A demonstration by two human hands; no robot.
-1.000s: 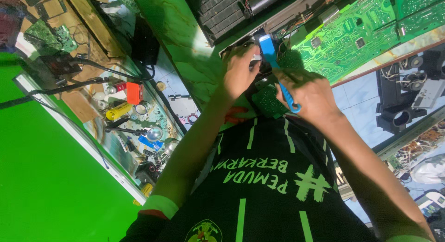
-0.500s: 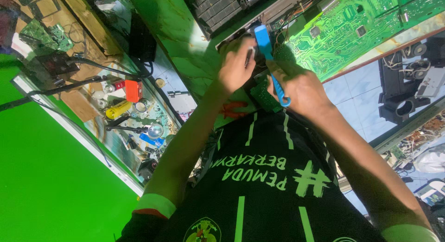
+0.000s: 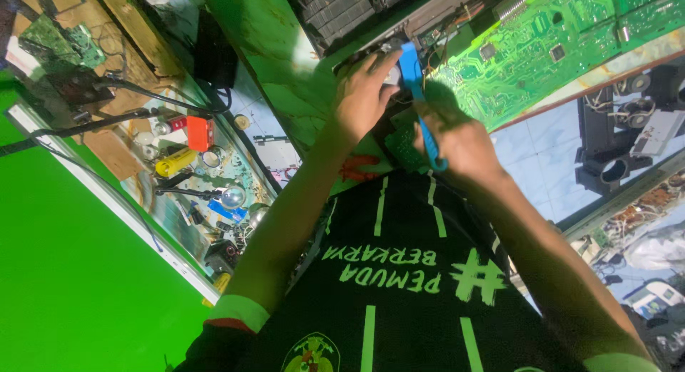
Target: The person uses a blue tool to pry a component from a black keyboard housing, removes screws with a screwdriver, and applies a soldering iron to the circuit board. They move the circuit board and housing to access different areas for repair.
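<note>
My right hand (image 3: 460,140) is closed around the handle of a blue flat tool (image 3: 412,71). The tool's wide head points away from me, toward a black ribbed unit (image 3: 342,12) at the far edge. My left hand (image 3: 365,94) is just left of the tool's head, fingers curled down on a small dark green circuit board (image 3: 402,140) that sits between both hands. What lies under the fingertips is hidden. A large bright green circuit board (image 3: 528,54) lies right behind my right hand.
A green marbled work surface (image 3: 275,54) runs under the hands. At the left, a lower shelf holds an orange block (image 3: 200,133), a yellow tool (image 3: 175,161), cables and small parts. Black speaker parts (image 3: 610,154) lie on the blue tiled floor at the right.
Both hands and the blue tool have shifted slightly away from me, toward the black unit. The grip on the tool is unchanged.
</note>
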